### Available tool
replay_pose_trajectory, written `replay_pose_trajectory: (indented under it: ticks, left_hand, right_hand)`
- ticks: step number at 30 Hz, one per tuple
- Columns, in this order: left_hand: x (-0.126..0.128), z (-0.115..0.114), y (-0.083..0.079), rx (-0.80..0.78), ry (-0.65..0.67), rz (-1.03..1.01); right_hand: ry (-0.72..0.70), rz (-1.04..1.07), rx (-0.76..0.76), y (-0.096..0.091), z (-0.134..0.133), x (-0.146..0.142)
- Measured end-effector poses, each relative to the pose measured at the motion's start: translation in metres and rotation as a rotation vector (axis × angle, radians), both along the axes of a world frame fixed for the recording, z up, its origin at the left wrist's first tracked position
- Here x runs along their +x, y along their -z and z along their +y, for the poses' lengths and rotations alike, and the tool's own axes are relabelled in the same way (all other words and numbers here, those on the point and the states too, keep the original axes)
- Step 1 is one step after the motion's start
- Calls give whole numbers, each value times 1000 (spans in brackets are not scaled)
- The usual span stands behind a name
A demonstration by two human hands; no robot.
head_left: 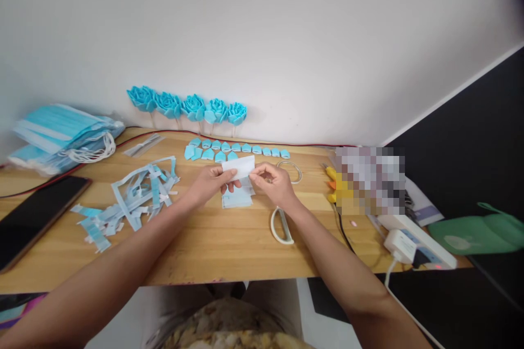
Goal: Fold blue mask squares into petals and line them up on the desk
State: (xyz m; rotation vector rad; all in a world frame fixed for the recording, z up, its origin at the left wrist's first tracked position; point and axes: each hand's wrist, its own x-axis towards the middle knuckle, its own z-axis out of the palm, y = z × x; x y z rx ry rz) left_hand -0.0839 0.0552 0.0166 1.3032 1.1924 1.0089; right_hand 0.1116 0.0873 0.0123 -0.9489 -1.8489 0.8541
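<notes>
A pale rectangular piece of mask fabric (pixel 241 167) is held up between both hands above the wooden table. My left hand (pixel 215 181) pinches its left side, thumb on top. At its right edge the fingertips of my right hand (pixel 273 179) are closed on it. More cut mask fabric pieces (pixel 237 199) lie flat below. Behind the hands sit rows of small folded blue petals (pixel 246 148). Scissors with white handles (pixel 282 229) lie partly under my right forearm, their blades hidden.
Several blue fabric roses (pixel 194 107) on stems lean on the wall. Blue face masks (pixel 61 128), fabric scraps (pixel 135 193) and a phone (pixel 39 218) are at left. A tape ring (pixel 291 170), yellow glue gun (pixel 332 180), power strip (pixel 434 248) and green bottle (pixel 475 234) are at right.
</notes>
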Motion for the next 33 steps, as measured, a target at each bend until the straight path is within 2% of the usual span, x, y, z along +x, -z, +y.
replay_pose_trajectory:
  ticks: [5,12,19,21,24,27,33]
  left_hand:
    - [-1,0,0,13,6,96]
    - [1,0,0,5,-41,131]
    - [0,1,0,15,-50,192]
    - [0,1,0,11,-55,190]
    - [-1,1,2,14,-69,162]
    - [0,0,0,8,-54,169]
    - [2,-2,-5,-8,13,258]
  right_hand:
    - [23,13,12,-2,-1,-1]
    - [33,36,12,0,1,0]
    - [39,57,-46,1,0,-1]
    - [0,114,-113,3,2,0]
    - [-156,237,-272,5,7,3]
    - [-262,258,-374,7,10,5]
    - [-206,114,-350,10,8,4]
